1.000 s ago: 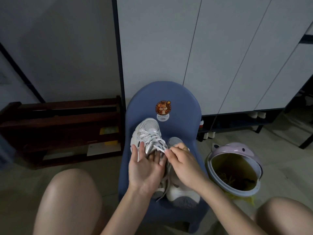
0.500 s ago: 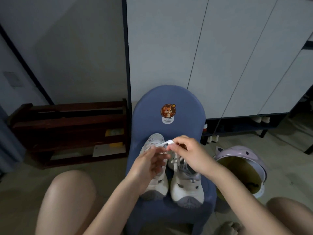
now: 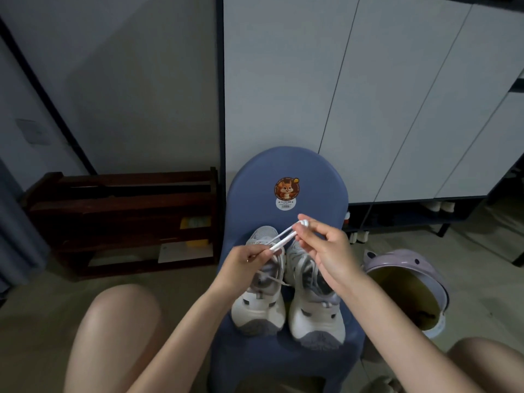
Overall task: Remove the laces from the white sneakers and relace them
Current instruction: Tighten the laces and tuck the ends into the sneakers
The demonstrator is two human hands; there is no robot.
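Note:
Two white sneakers stand side by side on a small blue chair, heels toward me: the left sneaker and the right sneaker. A white lace from the left sneaker is stretched between my hands above the shoes. My left hand pinches its lower end over the left sneaker's tongue. My right hand pinches the upper end, where the lace is looped round a fingertip. The right sneaker's lace looks loose, its ends hidden under my right hand.
A lilac bin with ears stands open on the floor right of the chair. A dark wooden shoe rack is at the left, white cabinet doors behind. My bare knees flank the chair.
My hands rose from the left sneaker and drew its lace up taut between them. The right hand moved up and right; the left hand went from flat on the shoe to pinching the lace.

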